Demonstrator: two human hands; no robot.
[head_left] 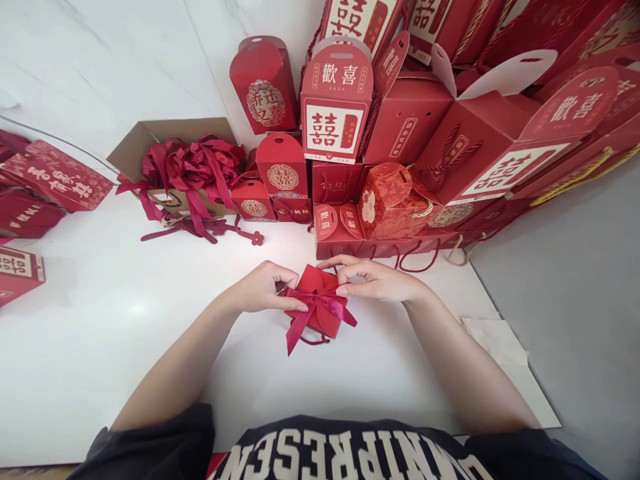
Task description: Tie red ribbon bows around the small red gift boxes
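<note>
A small red gift box (327, 322) stands on the white table in front of me, with a dark red cord handle (311, 341) hanging at its near side. Tied across its top is a shiny crimson ribbon bow (320, 301), whose two tails trail toward me. My left hand (267, 288) pinches the bow's left loop between thumb and curled fingers. On the other side, my right hand (370, 279) grips the right loop with thumb and forefinger, while another finger reaches over the box's far edge. The fingers partly cover both loops.
Behind my hands, red gift boxes (336, 100) are stacked along the wall. An open cardboard box (143, 137) holds a heap of crimson ribbons (193, 167), some hanging over its edge. More red boxes (65, 177) lie at the far left. White paper (495, 340) lies at right.
</note>
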